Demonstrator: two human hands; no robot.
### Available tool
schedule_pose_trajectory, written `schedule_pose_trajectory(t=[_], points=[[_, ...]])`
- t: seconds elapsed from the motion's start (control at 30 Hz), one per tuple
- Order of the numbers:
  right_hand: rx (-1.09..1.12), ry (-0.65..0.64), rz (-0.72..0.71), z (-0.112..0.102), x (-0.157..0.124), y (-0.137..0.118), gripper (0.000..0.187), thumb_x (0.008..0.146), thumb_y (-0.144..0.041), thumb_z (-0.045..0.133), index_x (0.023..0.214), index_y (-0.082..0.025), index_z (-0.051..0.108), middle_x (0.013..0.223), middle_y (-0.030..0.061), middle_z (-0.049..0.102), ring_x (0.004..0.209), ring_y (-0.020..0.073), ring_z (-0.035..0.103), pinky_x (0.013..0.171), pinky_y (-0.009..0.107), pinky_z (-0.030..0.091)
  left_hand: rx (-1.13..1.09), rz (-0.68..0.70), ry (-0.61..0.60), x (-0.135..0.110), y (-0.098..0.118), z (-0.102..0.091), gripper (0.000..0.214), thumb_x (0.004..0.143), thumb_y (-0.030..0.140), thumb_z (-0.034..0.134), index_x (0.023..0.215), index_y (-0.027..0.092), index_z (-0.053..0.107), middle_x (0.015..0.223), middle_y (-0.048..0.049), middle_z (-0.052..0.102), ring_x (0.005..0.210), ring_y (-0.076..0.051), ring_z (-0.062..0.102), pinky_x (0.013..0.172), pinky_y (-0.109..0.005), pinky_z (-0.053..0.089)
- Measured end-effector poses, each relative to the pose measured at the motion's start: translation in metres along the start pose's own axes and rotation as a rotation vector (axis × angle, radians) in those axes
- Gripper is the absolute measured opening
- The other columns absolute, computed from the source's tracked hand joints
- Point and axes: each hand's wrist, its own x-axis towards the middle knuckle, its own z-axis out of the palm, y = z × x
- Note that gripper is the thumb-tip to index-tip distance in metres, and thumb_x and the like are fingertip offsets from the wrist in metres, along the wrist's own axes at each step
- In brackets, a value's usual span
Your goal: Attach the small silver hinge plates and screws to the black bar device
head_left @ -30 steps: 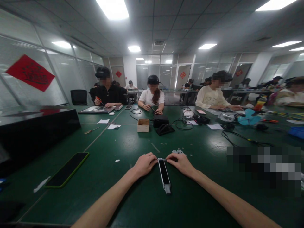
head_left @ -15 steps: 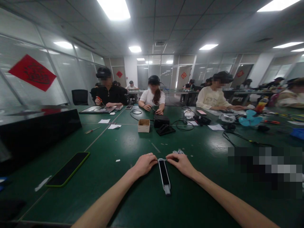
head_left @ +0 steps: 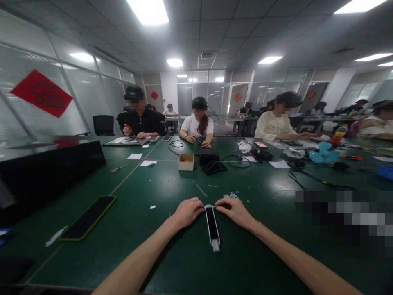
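left hand [head_left: 188, 213] has its fingers drawn in with the thumb at the far left corner of a grey-rimmed strip [head_left: 212, 223]; whether it pinches that edge or only rests against it, i cannot tell. right hand [head_left: 235, 210] curls at the strip's far right corner, thumb and fingertips close to the rim, its grip too small to make out. the strip lies flat on the green table [head_left: 184, 266], dark middle up, with a grey tab [head_left: 216, 246] at its near end.

rim, middle and tab appear to sit together as one piece, so that much looks done. both hands attend to the far end; whether anything there is unfinished does not show. small grey parts [head_left: 229, 196] lie loose beyond the strip, just past the right hand, unfitted, though i cannot tell if they belong to it. a green-edged phone [head_left: 89, 218] lies well left of the strip.
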Motion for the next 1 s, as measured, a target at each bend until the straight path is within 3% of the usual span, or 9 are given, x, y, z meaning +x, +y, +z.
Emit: schedule_pose_trajectory(t=[0.63,0.87,1.0], points=[[-0.098,-0.008,-0.102,0.005,0.000,-0.001,0.016,0.085,-0.027,0.056,0.097,-0.020,0.065,0.090,0.0029,0.065,0.076,0.0153,0.058,0.067,0.028,0.048,0.032,0.012,0.004,0.001,0.002,0.002,0.016,0.093,0.028,0.047,0.093,0.020,0.060,0.089,-0.0004,0.058,0.080,-0.014,0.056,0.071,-0.023,0.043],[-0.127,-0.039,-0.106,0.004,-0.001,-0.001,0.019,0.086,-0.029,0.054,0.100,-0.020,0.063,0.094,0.0035,0.064,0.081,0.0168,0.058,0.071,0.030,0.048,0.020,0.011,-0.003,0.000,0.005,-0.002,0.016,0.092,0.028,0.047,0.094,0.020,0.061,0.090,-0.0006,0.058,0.080,-0.014,0.056,0.071,-0.023,0.043],[-0.220,-0.010,-0.150,-0.011,0.000,0.005,0.022,0.087,-0.031,0.053,0.104,-0.020,0.062,0.101,0.0051,0.064,0.090,0.0186,0.058,0.080,0.033,0.048,0.010,0.008,-0.009,0.000,0.006,-0.002,0.016,0.092,0.028,0.047,0.095,0.020,0.061,0.092,-0.0010,0.058,0.082,-0.014,0.056,0.072,-0.023,0.044]])
